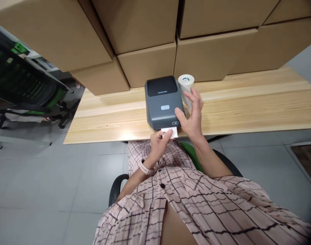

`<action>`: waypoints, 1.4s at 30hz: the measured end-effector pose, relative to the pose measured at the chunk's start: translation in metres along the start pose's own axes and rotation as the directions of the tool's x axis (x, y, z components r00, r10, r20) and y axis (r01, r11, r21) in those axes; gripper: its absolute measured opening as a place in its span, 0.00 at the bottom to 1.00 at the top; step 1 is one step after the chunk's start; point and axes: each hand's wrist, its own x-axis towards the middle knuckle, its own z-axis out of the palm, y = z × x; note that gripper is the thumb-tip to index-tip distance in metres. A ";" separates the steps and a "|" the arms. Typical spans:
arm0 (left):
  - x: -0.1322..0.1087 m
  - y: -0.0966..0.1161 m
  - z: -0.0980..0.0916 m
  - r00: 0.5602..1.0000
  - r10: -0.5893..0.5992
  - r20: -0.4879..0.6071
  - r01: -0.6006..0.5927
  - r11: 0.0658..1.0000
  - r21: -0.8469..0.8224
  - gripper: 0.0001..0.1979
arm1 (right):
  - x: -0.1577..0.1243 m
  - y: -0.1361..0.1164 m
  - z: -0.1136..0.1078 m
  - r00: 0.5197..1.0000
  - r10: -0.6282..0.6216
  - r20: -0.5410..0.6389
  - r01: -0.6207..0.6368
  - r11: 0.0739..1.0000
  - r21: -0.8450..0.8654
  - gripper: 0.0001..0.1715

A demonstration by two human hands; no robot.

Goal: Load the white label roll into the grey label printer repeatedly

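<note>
A dark grey label printer (161, 102) stands on the wooden table, and a white label (173, 132) sticks out of its front slot. My left hand (159, 143) pinches this label between thumb and fingers, just below the printer. My right hand (193, 117) is at the printer's right side, fingers spread and slightly blurred, with the thumb near the front right corner by a small button. Just behind the right hand, a white paper roll (186, 80) stands upright beside the printer, partly hidden by the fingers.
Large cardboard boxes (147, 64) are stacked along the back of the wooden table (109, 117). An office chair (25, 75) stands on the floor at the far left, with part of a person's leg and foot near it.
</note>
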 end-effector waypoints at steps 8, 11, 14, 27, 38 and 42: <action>-0.010 -0.003 -0.038 0.952 0.257 -0.168 -0.236 0.962 0.134 0.26 | 0.014 -0.019 -0.022 0.961 -0.215 0.175 0.247 0.949 -0.194 0.25; 0.001 0.006 -0.048 0.834 0.395 -0.385 -0.351 0.918 0.183 0.20 | 0.018 -0.018 -0.021 0.955 -0.206 0.213 0.244 0.955 -0.168 0.25; 0.019 0.016 -0.050 0.798 0.478 -0.366 -0.396 0.875 0.279 0.14 | 0.017 -0.015 -0.020 0.956 -0.195 0.217 0.219 0.971 -0.093 0.23; 0.104 0.029 -0.055 0.951 0.284 -0.119 -0.256 0.944 0.208 0.20 | 0.086 -0.023 -0.034 0.976 -0.212 -0.047 0.217 0.960 0.175 0.48; 0.113 0.056 -0.051 0.974 0.214 -0.076 -0.133 0.808 0.574 0.33 | 0.217 -0.027 -0.021 0.940 -0.213 -0.267 0.208 0.977 -0.048 0.42; 0.112 0.072 -0.048 0.990 0.132 -0.037 -0.074 0.739 0.669 0.36 | 0.176 -0.023 -0.015 0.924 -0.365 -0.116 0.349 0.927 -0.139 0.18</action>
